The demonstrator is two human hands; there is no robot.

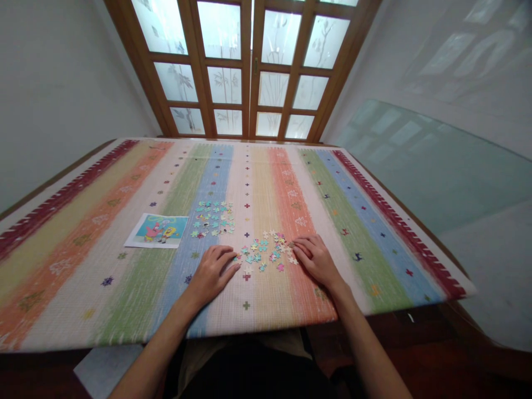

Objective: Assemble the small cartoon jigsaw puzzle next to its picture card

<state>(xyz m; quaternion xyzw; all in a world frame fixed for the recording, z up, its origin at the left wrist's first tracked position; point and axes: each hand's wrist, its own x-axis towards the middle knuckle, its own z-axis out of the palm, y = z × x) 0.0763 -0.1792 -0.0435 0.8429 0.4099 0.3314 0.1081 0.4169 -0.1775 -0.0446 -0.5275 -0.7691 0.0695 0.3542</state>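
Observation:
A loose pile of small jigsaw puzzle pieces lies on the striped tablecloth between my two hands. My left hand rests on the cloth at the pile's left side, thumb and forefinger apart, with the forefinger's tip beside a puzzle piece. At the right edge of the pile, my right hand has its fingers drawn together on a puzzle piece, partly hidden by the fingertips. Farther back, above my left hand, more puzzle pieces are spread in loose rows, spaced apart.
A printed cartoon picture lies flat left of the rows. The striped tablecloth covers the wide table, whose front edge is close to my body. Behind it stand wooden doors with glass panes. A glass panel leans at the right wall.

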